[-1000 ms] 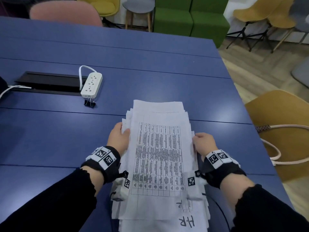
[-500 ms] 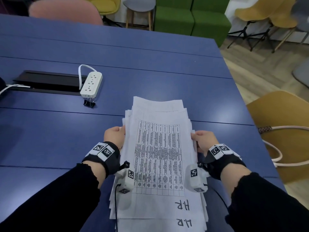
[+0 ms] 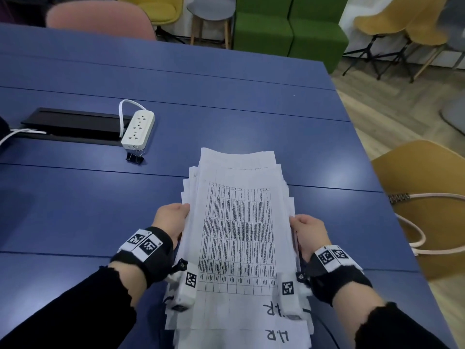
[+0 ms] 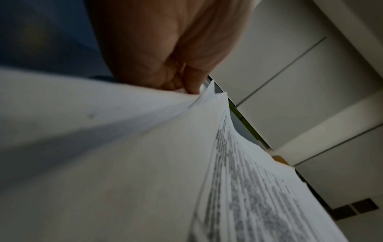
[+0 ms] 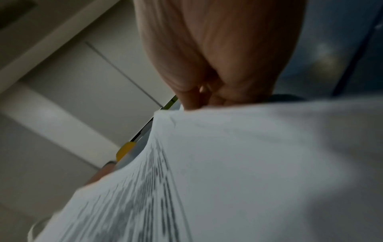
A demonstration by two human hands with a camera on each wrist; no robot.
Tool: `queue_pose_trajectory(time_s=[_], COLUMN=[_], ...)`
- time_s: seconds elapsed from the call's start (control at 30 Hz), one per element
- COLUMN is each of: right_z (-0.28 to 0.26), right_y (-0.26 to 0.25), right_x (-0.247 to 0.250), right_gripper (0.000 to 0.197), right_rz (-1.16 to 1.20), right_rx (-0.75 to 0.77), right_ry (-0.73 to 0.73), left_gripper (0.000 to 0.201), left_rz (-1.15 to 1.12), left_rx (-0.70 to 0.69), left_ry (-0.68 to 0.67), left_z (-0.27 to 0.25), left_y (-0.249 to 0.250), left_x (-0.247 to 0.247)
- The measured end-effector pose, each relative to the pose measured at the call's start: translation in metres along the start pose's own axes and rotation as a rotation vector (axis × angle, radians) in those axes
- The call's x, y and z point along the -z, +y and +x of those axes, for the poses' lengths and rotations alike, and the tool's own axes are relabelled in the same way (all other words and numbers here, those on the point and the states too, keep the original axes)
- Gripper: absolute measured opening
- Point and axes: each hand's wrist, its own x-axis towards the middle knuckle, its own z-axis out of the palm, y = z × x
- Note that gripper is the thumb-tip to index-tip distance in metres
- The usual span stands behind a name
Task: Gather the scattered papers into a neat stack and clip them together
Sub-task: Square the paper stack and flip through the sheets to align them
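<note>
A loose stack of white papers [image 3: 236, 235], the top sheet printed with a table, is held lengthwise above the blue table [image 3: 226, 102]. Its edges are uneven and fanned. My left hand [image 3: 171, 220] grips the stack's left edge and my right hand [image 3: 308, 231] grips its right edge. In the left wrist view the left hand [image 4: 165, 54] curls onto the papers [image 4: 145, 163]; in the right wrist view the right hand [image 5: 219, 57] does the same on the papers [image 5: 228, 163]. A black binder clip [image 3: 135, 157] lies on the table beside the power strip, left of and beyond the stack.
A white power strip [image 3: 138, 129] and a black cable tray [image 3: 73, 124] sit at the left of the table. A yellow chair [image 3: 425, 210] with a white strap stands close to the table's right edge. More chairs and a green sofa [image 3: 284, 28] are beyond.
Both hands have slid a little toward me along the stack's sides, and the papers have been drawn slightly closer together. The binder clip has not moved.
</note>
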Motion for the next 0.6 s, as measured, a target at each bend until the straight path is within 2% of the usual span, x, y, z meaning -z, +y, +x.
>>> queue_pose_trajectory(time_s=[0.13, 0.2, 0.3, 0.37, 0.4, 0.47, 0.6], right_z=[-0.005, -0.005, -0.002, -0.004, -0.006, -0.009, -0.016], right_y=[-0.01, -0.009, 0.0, 0.004, 0.002, -0.002, -0.016], right_x=[-0.007, -0.007, -0.008, -0.008, -0.008, -0.009, -0.012], right_gripper=[0.035, 0.035, 0.029, 0.021, 0.02, 0.018, 0.018], right_rz=[-0.245, -0.229, -0.1, -0.087, -0.097, -0.156, -0.286], right_rx=[0.133, 0.115, 0.049, 0.047, 0.059, 0.114, 0.209], right_ry=[0.119, 0.149, 0.201, 0.206, 0.198, 0.177, 0.153], left_gripper=[0.046, 0.05, 0.043, 0.023, 0.02, 0.024, 0.031], left_rz=[0.051, 0.043, 0.143, 0.278, 0.362, 0.488, 0.518], left_rx=[-0.027, -0.013, -0.05, -0.126, -0.157, -0.2, -0.139], left_ry=[0.062, 0.055, 0.024, -0.032, -0.058, -0.103, -0.162], left_z=[0.039, 0.024, -0.012, -0.022, -0.024, -0.022, -0.019], left_y=[-0.024, -0.012, 0.006, 0.008, 0.009, 0.009, 0.014], left_x=[0.011, 0.008, -0.003, -0.008, -0.008, -0.009, -0.013])
